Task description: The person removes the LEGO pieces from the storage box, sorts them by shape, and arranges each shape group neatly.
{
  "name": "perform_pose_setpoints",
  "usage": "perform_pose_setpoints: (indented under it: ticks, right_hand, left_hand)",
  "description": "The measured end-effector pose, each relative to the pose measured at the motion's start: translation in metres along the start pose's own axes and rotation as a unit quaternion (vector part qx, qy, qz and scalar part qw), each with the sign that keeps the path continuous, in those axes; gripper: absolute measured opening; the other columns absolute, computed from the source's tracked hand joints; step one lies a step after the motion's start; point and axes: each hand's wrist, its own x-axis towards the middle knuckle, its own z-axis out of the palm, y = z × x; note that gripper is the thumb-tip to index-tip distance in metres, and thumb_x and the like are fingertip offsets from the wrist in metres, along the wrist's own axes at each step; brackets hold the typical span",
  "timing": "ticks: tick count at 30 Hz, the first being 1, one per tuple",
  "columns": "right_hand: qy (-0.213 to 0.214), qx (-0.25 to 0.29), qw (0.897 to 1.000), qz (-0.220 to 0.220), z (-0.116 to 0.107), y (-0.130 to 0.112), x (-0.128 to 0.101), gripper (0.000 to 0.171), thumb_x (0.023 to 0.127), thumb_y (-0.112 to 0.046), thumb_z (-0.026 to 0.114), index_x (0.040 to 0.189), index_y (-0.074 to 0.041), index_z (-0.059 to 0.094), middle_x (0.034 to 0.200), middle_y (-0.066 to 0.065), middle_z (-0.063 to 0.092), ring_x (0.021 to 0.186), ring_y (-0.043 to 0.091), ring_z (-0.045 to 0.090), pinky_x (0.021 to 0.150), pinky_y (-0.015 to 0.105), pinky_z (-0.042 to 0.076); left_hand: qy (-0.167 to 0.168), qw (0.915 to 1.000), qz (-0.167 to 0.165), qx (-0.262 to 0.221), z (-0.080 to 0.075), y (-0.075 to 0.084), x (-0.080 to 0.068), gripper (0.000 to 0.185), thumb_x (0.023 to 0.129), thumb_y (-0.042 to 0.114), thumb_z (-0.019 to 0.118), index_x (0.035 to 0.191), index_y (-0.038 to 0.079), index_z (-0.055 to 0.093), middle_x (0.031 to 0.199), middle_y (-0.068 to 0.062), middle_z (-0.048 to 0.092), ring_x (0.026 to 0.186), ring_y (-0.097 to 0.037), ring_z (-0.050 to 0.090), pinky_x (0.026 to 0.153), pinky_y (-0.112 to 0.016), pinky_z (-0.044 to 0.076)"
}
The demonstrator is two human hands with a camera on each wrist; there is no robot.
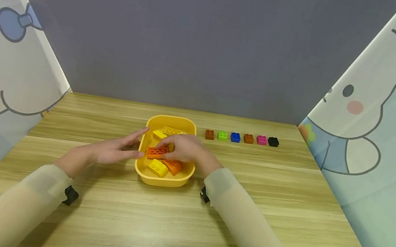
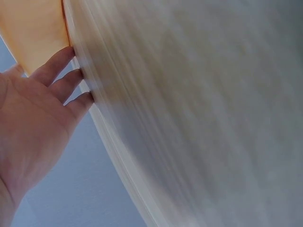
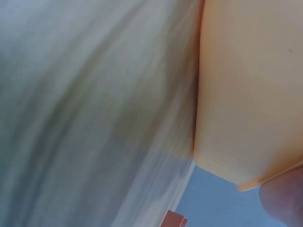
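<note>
A yellow tub [image 1: 143, 174] stands mid-table with several yellow and orange bricks inside. My right hand [image 1: 183, 148] reaches over the tub and pinches an orange brick [image 1: 156, 152] above the others. My left hand [image 1: 116, 150] lies with straight fingers against the tub's left wall. In the left wrist view the left hand's fingers [image 2: 66, 85] touch the tub's wall [image 2: 38, 33]. The right wrist view shows the tub's outer wall [image 3: 251, 94] close up and a blurred bit of table.
A row of small bricks lies to the right of the tub: brown [image 1: 209, 134], green [image 1: 222, 135], blue [image 1: 235, 137], brown [image 1: 248, 138], pink [image 1: 261, 140], black [image 1: 273, 142]. Printed curtains close off both sides, a grey wall the back.
</note>
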Motion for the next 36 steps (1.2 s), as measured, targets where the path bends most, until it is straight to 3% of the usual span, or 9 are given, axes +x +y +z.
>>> perform_pose_setpoints:
  ticks: [4, 8, 11, 16, 20, 25, 28, 32, 36]
  right_hand:
    - [0.03, 0.039, 0.999, 0.004, 0.0, 0.001, -0.002, 0.037, 0.102, -0.036, 0.071, 0.139, -0.04, 0.074, 0.144, -0.009, 0.071, 0.107, 0.014, 0.066, 0.097, 0.04, 0.055]
    - [0.061, 0.096, 0.993, -0.006, -0.001, 0.002, -0.006, 0.034, 0.103, -0.035, 0.064, 0.136, -0.035, 0.075, 0.143, -0.005, 0.069, 0.127, 0.02, 0.065, 0.11, 0.047, 0.055]
    - [0.075, 0.142, 0.987, -0.025, -0.004, 0.005, -0.01, 0.032, 0.105, -0.032, 0.062, 0.134, -0.03, 0.076, 0.141, -0.002, 0.068, 0.13, 0.022, 0.063, 0.113, 0.047, 0.054]
    - [0.101, 0.205, 0.972, -0.055, -0.011, 0.009, -0.017, 0.032, 0.103, -0.021, 0.067, 0.132, -0.02, 0.079, 0.128, 0.002, 0.066, 0.111, 0.019, 0.061, 0.1, 0.037, 0.057]
    - [0.118, 0.242, 0.961, -0.06, -0.015, 0.011, -0.025, 0.034, 0.1, -0.017, 0.069, 0.133, -0.016, 0.079, 0.126, 0.004, 0.064, 0.103, 0.019, 0.057, 0.09, 0.032, 0.053]
    - [0.131, 0.289, 0.946, -0.061, -0.016, 0.012, -0.036, 0.044, 0.098, -0.014, 0.07, 0.142, -0.011, 0.07, 0.13, 0.008, 0.062, 0.098, 0.021, 0.062, 0.09, 0.03, 0.057]
    - [0.132, 0.314, 0.939, -0.055, -0.016, 0.012, -0.04, 0.052, 0.099, -0.012, 0.071, 0.149, -0.007, 0.061, 0.129, 0.011, 0.064, 0.102, 0.021, 0.064, 0.094, 0.035, 0.059]
    - [0.124, 0.338, 0.932, -0.043, -0.013, 0.013, -0.047, 0.051, 0.1, -0.011, 0.073, 0.147, 0.0, 0.057, 0.13, 0.013, 0.067, 0.115, 0.024, 0.066, 0.105, 0.047, 0.058]
    - [0.12, 0.353, 0.927, -0.041, -0.011, 0.013, -0.052, 0.048, 0.102, -0.009, 0.072, 0.145, 0.004, 0.058, 0.142, 0.018, 0.065, 0.125, 0.029, 0.07, 0.106, 0.041, 0.061]
  left_hand:
    - [0.001, 1.0, 0.0, -0.001, -0.001, 0.001, -0.001, 0.09, 0.111, 0.06, 0.055, 0.177, 0.043, -0.003, 0.174, -0.033, 0.034, 0.159, -0.057, 0.037, 0.124, -0.081, 0.029]
    - [-0.001, 1.0, 0.0, -0.002, -0.001, 0.001, -0.001, 0.09, 0.111, 0.06, 0.056, 0.177, 0.043, -0.003, 0.173, -0.032, 0.036, 0.158, -0.056, 0.038, 0.124, -0.08, 0.031]
    - [-0.003, 1.0, -0.002, -0.005, 0.0, 0.001, -0.001, 0.09, 0.111, 0.06, 0.056, 0.177, 0.042, -0.003, 0.173, -0.032, 0.036, 0.158, -0.056, 0.039, 0.124, -0.079, 0.031]
    - [-0.006, 0.9999, -0.006, -0.008, 0.002, 0.001, -0.002, 0.09, 0.111, 0.061, 0.056, 0.177, 0.042, -0.002, 0.174, -0.031, 0.036, 0.159, -0.055, 0.038, 0.125, -0.078, 0.031]
    - [-0.007, 0.9999, -0.006, -0.008, 0.002, 0.002, -0.002, 0.09, 0.111, 0.061, 0.056, 0.177, 0.042, -0.002, 0.174, -0.032, 0.034, 0.16, -0.055, 0.037, 0.126, -0.078, 0.031]
    - [-0.003, 1.0, -0.002, -0.006, 0.001, 0.002, -0.001, 0.089, 0.111, 0.061, 0.056, 0.177, 0.042, -0.001, 0.173, -0.033, 0.035, 0.159, -0.054, 0.038, 0.126, -0.077, 0.031]
    - [-0.001, 1.0, -0.003, -0.006, 0.001, 0.002, -0.001, 0.089, 0.111, 0.061, 0.056, 0.177, 0.042, -0.001, 0.173, -0.033, 0.035, 0.159, -0.054, 0.038, 0.126, -0.077, 0.03]
    - [0.001, 1.0, -0.003, -0.007, 0.001, 0.001, -0.001, 0.089, 0.111, 0.06, 0.055, 0.177, 0.043, -0.001, 0.174, -0.034, 0.033, 0.16, -0.055, 0.037, 0.127, -0.077, 0.029]
    - [0.001, 1.0, -0.003, -0.006, 0.001, 0.001, -0.002, 0.089, 0.111, 0.06, 0.055, 0.177, 0.043, -0.002, 0.174, -0.033, 0.033, 0.16, -0.054, 0.037, 0.127, -0.077, 0.028]
